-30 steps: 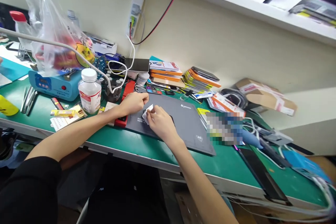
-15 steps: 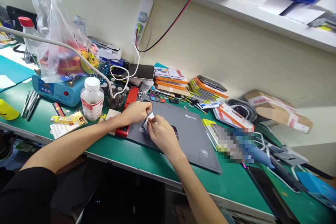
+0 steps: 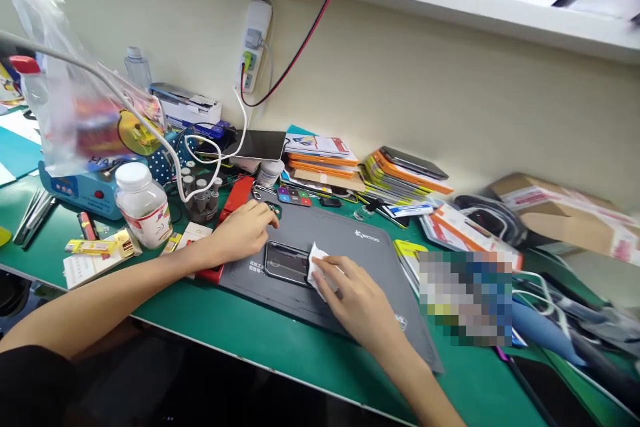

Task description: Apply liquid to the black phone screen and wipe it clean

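A phone [image 3: 287, 263] lies on the grey work mat [image 3: 345, 230], its dark glass face showing. My right hand [image 3: 353, 290] presses a crumpled white wipe [image 3: 315, 265] against the phone's right end, with fingers closed on it. At the phone's upper left, my left hand [image 3: 245, 230] hovers or rests over the mat's left part. Its fingers are loosely bent and a little apart, and nothing shows in them. A small dark green piece [image 3: 275, 211] is partly covered by its fingertips.
Left of the mat stand a white-capped jar [image 3: 145, 207], a red case [image 3: 236, 197] and a blue machine [image 3: 80, 193] under a plastic bag. Behind are stacked orange-edged boxes [image 3: 323, 160]. On the right lie cables, a cardboard box [image 3: 565, 210] and a dark tablet-like panel [image 3: 550, 390].
My hands have moved apart. The right hand brought the wipe down to the phone's right end, uncovering the phone. My left hand loosened from a fist. The camera view shifted too.
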Tool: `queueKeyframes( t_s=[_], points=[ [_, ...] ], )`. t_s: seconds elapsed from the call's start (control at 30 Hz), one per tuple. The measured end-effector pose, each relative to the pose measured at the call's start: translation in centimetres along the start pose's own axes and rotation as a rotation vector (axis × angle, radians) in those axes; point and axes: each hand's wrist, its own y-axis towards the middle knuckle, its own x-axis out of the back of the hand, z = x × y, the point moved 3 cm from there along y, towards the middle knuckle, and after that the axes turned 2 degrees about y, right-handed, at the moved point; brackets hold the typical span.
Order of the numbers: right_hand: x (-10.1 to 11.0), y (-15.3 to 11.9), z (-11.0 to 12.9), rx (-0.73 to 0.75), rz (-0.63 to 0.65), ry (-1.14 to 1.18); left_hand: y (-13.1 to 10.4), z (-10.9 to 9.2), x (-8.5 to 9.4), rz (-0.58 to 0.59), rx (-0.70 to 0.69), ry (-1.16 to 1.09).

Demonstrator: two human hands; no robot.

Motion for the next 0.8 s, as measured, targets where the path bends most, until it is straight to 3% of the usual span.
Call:
queueKeyframes(
  t_s=[0.23, 0.37, 0.5, 0.67, 0.8],
  points=[
    [0.6, 1.3, -8.5, -0.064, 0.224, 0.251, -0.2, 0.0, -0.3, 0.054, -0.070, 0.072],
    [0.5, 0.7, -11.3, -0.169, 0.050, 0.342, -0.2, -0.6, 0.0, 0.128, -0.099, 0.040],
    [0.5, -0.1, -10.9, -0.248, -0.074, 0.231, 0.0, -1.0, 0.1, 0.167, -0.113, 0.060],
    [1.1, 0.2, -8.6, -0.144, -0.145, 0.111, 0.4, -1.4, 0.0, 0.265, -0.148, 0.100],
    [2.0, 0.6, -7.8, -0.090, -0.159, 0.156, 0.6, -1.4, 0.0, 0.280, -0.157, 0.138]
  ],
)
